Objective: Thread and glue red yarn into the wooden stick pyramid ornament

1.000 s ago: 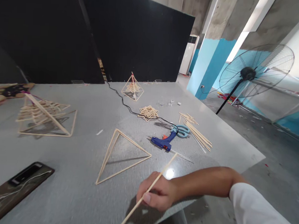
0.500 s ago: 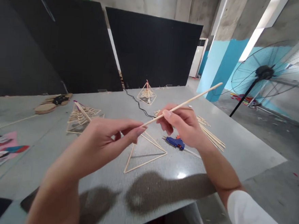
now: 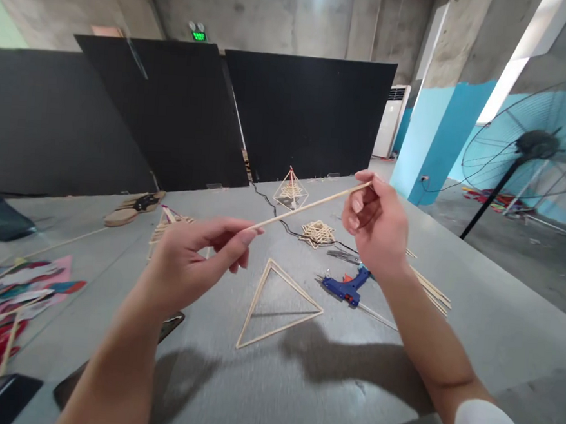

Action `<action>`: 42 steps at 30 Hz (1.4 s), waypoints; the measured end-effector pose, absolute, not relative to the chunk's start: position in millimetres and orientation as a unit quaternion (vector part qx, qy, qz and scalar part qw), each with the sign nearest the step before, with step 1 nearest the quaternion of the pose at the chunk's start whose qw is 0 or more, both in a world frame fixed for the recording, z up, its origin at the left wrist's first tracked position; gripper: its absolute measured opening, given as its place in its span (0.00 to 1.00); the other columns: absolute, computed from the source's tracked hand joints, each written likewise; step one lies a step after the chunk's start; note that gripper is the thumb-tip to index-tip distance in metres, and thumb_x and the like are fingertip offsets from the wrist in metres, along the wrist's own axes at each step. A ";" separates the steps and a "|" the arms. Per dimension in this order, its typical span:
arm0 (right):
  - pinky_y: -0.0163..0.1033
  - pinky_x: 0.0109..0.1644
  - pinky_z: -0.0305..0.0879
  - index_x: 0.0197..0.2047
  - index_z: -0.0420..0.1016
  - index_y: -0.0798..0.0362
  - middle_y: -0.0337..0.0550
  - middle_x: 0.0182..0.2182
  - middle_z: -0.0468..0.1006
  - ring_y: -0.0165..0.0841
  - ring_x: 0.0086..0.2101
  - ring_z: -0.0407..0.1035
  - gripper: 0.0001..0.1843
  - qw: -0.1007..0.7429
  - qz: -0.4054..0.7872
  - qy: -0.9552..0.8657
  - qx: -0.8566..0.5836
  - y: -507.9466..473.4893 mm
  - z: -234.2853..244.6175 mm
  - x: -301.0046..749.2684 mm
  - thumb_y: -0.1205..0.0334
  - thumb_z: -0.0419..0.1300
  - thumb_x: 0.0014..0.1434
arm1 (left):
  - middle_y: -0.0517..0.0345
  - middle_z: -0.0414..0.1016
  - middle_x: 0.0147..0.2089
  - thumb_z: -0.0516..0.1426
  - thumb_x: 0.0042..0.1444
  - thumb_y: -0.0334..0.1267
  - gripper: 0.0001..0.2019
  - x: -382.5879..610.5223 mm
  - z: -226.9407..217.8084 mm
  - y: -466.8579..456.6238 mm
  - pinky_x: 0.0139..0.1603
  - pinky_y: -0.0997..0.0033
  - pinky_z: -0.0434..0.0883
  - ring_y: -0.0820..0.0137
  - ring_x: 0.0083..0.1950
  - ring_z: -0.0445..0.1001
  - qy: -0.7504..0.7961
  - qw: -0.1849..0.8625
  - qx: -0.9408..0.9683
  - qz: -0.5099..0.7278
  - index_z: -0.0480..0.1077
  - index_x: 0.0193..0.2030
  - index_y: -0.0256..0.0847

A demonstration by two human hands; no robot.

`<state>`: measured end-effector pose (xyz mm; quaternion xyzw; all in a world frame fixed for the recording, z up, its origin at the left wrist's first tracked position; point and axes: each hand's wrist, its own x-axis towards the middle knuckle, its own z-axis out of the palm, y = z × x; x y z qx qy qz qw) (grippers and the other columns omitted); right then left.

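A thin wooden stick (image 3: 310, 206) spans the gap between my two hands, raised above the table. My left hand (image 3: 200, 251) pinches its left end between thumb and fingers. At the other end, my right hand (image 3: 376, 222) grips the tip with thumb and forefinger, the remaining fingers curled. Below the stick, a triangle of wooden sticks (image 3: 279, 331) lies on the grey table. Right of the triangle is a blue glue gun (image 3: 348, 286) with a clear glue stick in its back. A star-shaped stack of sticks (image 3: 317, 232) sits behind the gun, beside a black cable.
A stick pyramid (image 3: 291, 190) stands at the back; another (image 3: 166, 220) is partly hidden behind my left hand. Loose sticks (image 3: 435, 290) lie beyond my right forearm. Coloured scraps (image 3: 25, 291) and a phone (image 3: 172, 326) are at left. A large fan (image 3: 534, 145) stands off the table.
My right hand has slid from the stick's middle to its far right end. The view has tilted up, bringing the star-shaped stack and more of the glue gun into sight.
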<state>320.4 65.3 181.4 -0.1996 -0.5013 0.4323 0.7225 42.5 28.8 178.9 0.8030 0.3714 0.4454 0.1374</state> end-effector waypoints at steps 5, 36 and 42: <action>0.36 0.21 0.52 0.42 0.72 0.48 0.31 0.24 0.65 0.26 0.20 0.58 0.15 0.716 0.463 -0.486 -0.194 76.6 176.3 316.1 0.45 0.62 0.68 | 0.65 0.75 0.23 0.65 0.68 0.42 0.11 41.4 174.7 36.0 0.23 0.76 0.72 0.75 0.22 0.72 0.369 0.232 0.757 0.487 0.82 0.53 0.42; 0.34 0.21 0.56 0.51 0.76 0.48 0.34 0.30 0.74 0.24 0.22 0.63 0.19 0.641 0.477 -0.578 -0.165 67.9 166.0 303.5 0.42 0.65 0.69 | 0.63 0.75 0.22 0.62 0.68 0.50 0.13 44.4 166.7 45.7 0.21 0.76 0.69 0.73 0.22 0.71 0.376 0.182 0.773 0.477 0.86 0.51 0.51; 0.33 0.24 0.62 0.50 0.81 0.52 0.36 0.28 0.78 0.23 0.22 0.68 0.21 0.517 0.464 -0.709 -0.124 57.1 155.0 293.2 0.43 0.57 0.77 | 0.64 0.77 0.23 0.61 0.68 0.52 0.16 58.0 168.7 39.3 0.26 0.76 0.71 0.74 0.23 0.72 0.357 0.169 0.833 0.387 0.87 0.51 0.49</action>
